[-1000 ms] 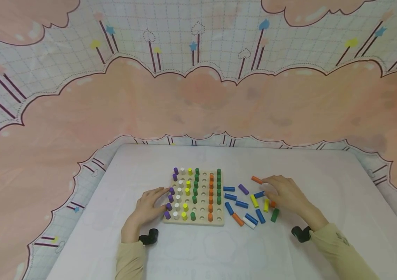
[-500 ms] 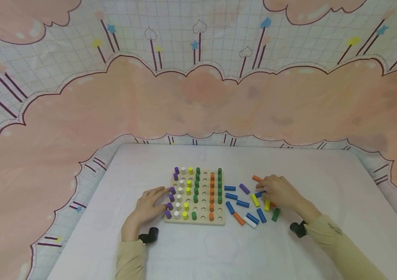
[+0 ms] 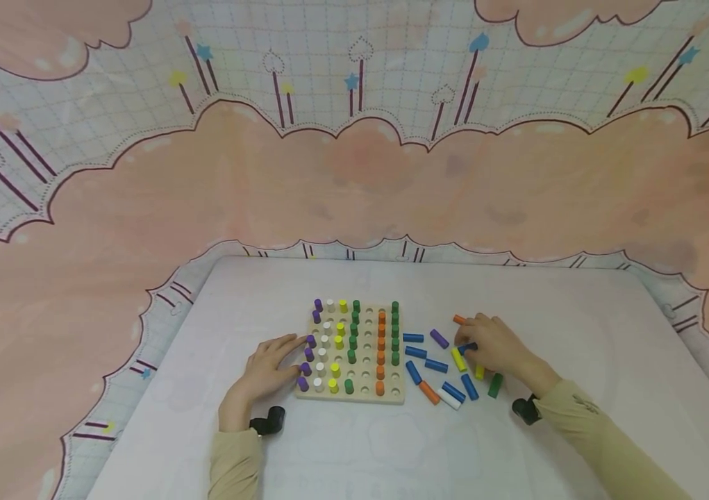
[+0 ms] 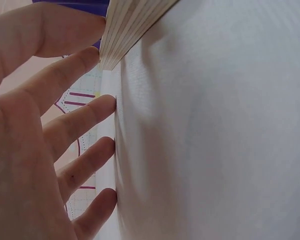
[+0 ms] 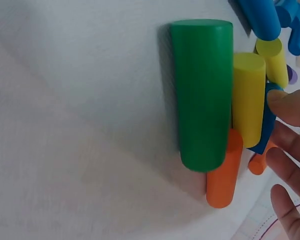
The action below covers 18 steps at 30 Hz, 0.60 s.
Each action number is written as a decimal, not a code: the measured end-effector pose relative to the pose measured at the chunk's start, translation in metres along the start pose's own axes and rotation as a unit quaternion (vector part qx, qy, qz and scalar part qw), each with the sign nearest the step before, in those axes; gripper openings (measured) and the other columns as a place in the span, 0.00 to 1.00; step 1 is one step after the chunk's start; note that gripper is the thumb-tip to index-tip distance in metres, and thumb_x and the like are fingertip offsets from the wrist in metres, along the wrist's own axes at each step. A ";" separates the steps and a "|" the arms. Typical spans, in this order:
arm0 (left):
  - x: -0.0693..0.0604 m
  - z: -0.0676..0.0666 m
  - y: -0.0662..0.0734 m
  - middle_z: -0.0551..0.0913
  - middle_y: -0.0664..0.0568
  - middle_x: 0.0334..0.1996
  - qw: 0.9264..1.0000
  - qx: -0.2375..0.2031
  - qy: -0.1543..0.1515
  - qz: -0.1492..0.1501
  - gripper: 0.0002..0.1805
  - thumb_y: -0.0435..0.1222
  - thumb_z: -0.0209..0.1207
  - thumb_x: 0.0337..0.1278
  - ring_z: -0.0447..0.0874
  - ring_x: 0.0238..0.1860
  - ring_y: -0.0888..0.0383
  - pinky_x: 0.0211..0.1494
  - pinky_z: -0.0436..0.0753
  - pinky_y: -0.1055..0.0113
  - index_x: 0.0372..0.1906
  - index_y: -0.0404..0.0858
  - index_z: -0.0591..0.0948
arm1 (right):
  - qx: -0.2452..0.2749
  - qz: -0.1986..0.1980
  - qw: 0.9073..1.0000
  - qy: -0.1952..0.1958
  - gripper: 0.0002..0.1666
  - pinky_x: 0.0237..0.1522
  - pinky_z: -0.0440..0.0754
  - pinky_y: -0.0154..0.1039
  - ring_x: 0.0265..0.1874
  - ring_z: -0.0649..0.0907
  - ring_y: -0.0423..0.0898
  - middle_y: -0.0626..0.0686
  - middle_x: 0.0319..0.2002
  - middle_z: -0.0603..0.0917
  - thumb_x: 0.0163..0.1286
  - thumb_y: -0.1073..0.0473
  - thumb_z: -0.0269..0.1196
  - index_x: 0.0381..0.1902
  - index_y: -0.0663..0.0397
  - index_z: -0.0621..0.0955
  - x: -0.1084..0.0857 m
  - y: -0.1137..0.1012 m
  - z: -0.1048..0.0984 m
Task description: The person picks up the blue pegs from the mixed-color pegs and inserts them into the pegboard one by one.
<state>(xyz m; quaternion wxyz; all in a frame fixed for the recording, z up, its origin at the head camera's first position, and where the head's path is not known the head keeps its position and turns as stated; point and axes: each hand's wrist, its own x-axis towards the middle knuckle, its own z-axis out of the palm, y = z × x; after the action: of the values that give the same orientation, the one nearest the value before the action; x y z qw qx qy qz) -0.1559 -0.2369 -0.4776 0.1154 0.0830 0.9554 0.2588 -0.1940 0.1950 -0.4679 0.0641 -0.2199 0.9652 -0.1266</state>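
My left hand (image 3: 269,364) lies at the left side of a wooden pegboard (image 3: 360,399), fingers spread. In the left wrist view its thumb and index fingertip touch the board's edge (image 4: 125,35). Upright pegs fill much of the board, in columns of purple, white, yellow, green and orange. To the right, my right hand (image 3: 498,346) reaches into loose pegs and pinches a blue peg (image 5: 268,120) between thumb and index finger. Close to it lie a yellow peg (image 5: 248,100), a large-looking green peg (image 5: 202,95) and an orange peg (image 5: 224,175).
Between board and right hand several loose pegs are scattered, among them a purple peg (image 3: 439,338), a white peg (image 3: 449,398) and an orange peg (image 3: 429,392). A white cloth covers the table (image 3: 354,451). Behind it hangs a patterned backdrop (image 3: 354,187).
My right hand has shifted left from over the far orange peg, and its fingers have closed in on the blue peg. The left hand has stayed at the board's edge.
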 end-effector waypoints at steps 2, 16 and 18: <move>0.000 0.000 0.000 0.63 0.44 0.72 1.000 0.001 0.001 -0.001 0.32 0.39 0.55 0.57 0.54 0.71 0.37 0.68 0.56 0.32 0.70 0.48 0.67 | -0.003 0.001 1.000 -0.002 0.09 0.45 0.74 0.46 0.40 0.76 0.45 0.45 0.38 0.85 0.55 0.61 0.69 0.35 0.46 0.86 0.001 -0.001 0.001; -0.001 0.001 0.002 0.63 0.44 0.72 1.000 0.000 0.002 -0.003 0.32 0.39 0.55 0.57 0.54 0.71 0.37 0.68 0.55 0.32 0.70 0.48 0.67 | 0.006 0.019 1.000 0.017 0.07 0.41 0.71 0.43 0.36 0.74 0.44 0.45 0.33 0.83 0.56 0.61 0.68 0.35 0.48 0.84 -0.002 -0.007 0.000; -0.001 0.000 0.002 0.63 0.44 0.72 1.000 0.001 0.002 -0.003 0.33 0.39 0.55 0.57 0.54 0.71 0.37 0.68 0.55 0.32 0.70 0.47 0.67 | 0.016 0.028 0.999 0.018 0.07 0.41 0.71 0.44 0.35 0.73 0.44 0.45 0.31 0.81 0.57 0.60 0.68 0.36 0.49 0.84 -0.002 -0.007 -0.001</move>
<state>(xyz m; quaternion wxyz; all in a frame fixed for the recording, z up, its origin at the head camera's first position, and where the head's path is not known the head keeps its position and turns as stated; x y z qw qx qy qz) -0.1545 -0.2350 -0.4766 0.1142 0.0795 0.9563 0.2573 -0.1896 0.1896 -0.4644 0.0541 -0.1893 0.9697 -0.1443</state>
